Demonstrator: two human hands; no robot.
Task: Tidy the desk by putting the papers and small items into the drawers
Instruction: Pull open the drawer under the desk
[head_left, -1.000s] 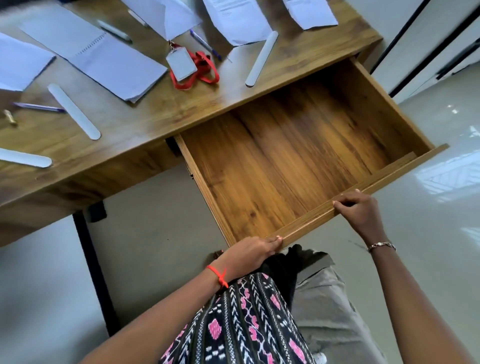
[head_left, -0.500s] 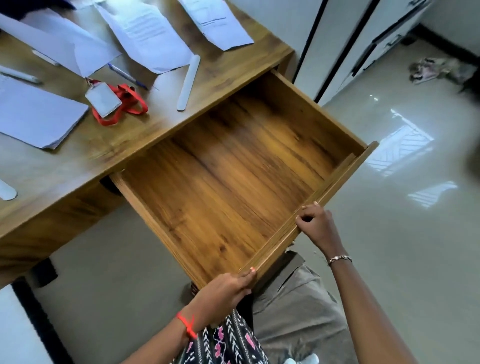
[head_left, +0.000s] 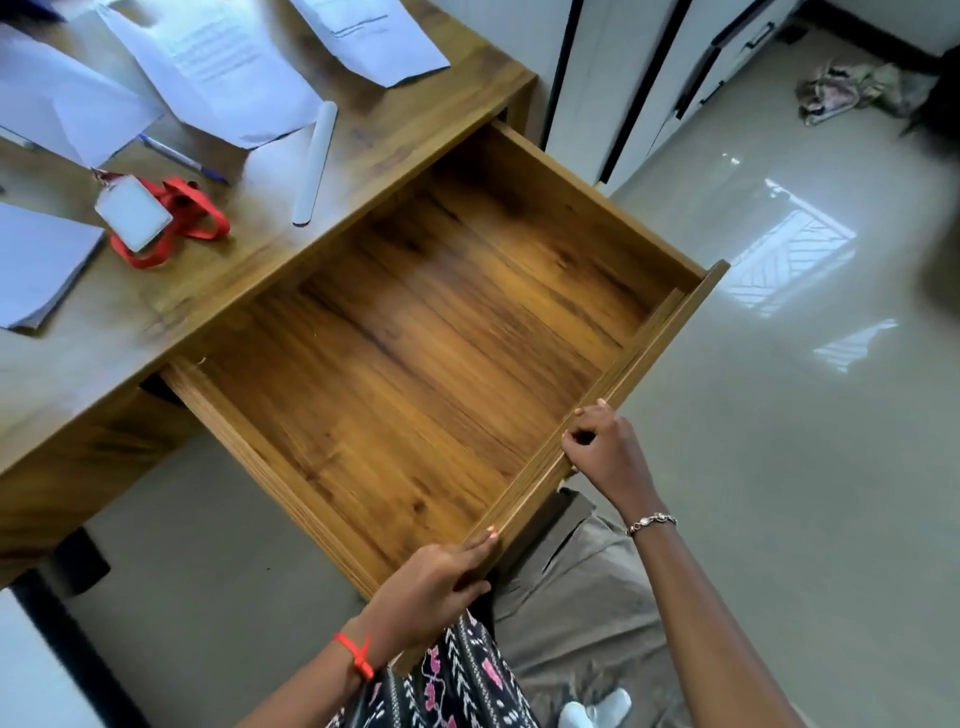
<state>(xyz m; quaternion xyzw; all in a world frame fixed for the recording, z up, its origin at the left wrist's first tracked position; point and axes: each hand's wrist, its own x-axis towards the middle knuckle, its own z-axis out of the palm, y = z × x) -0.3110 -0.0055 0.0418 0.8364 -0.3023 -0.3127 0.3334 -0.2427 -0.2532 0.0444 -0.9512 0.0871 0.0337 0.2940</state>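
A wooden drawer (head_left: 415, 332) stands pulled far out of the desk (head_left: 156, 312), with nothing inside it. My left hand (head_left: 431, 582) grips the drawer's front panel near its left corner, fingers over the top edge. My right hand (head_left: 602, 447) grips the same front panel further right, fingers curled on the rim. On the desktop lie several white papers (head_left: 218, 67), a white ID card on a red lanyard (head_left: 140, 213), a white flat stick (head_left: 316, 161) and a blue pen (head_left: 182, 158).
White cabinets with black trim (head_left: 649, 67) stand past the desk's right end. A crumpled cloth (head_left: 852, 91) lies on the glossy floor (head_left: 779, 415) at the top right. A black desk leg (head_left: 67, 639) stands at the lower left.
The view has swung right and the drawer now looks more turned in the frame. Both hands keep their grip on the drawer front. Nothing on the desktop has moved.
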